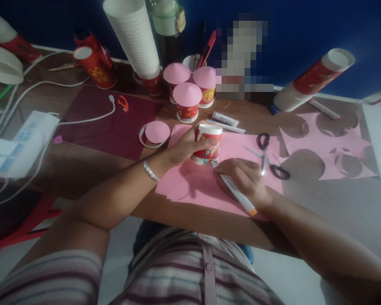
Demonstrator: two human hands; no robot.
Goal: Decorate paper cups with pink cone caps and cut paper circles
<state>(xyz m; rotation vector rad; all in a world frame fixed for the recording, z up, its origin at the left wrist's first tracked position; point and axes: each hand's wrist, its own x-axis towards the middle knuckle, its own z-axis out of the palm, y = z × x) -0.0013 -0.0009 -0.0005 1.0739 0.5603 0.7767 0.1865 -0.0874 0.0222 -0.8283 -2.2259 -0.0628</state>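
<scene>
No text, brand or number is legible to you. Gold markings, unreadable, stand on the red paper cup (pixel 97 70) at the left and on the right-hand cone-topped cup (pixel 208 95). The printed paper cup (pixel 209 146) in your left hand (pixel 190 146) bears small marks on a white strip, too small to read. Print on the white marker (pixel 236 192) in your right hand (pixel 244 176) is blurred. Pixelation hides one area by the wall.

The left hand (pixel 195 144) holds a red paper cup (pixel 208 146) over pink paper (pixel 184 182) — the right hand (pixel 246 180) grips a white marker (pixel 238 195), its tip at the cup's base. Black-handled scissors (pixel 264 159) lie just beside — open, on the paper.
</scene>
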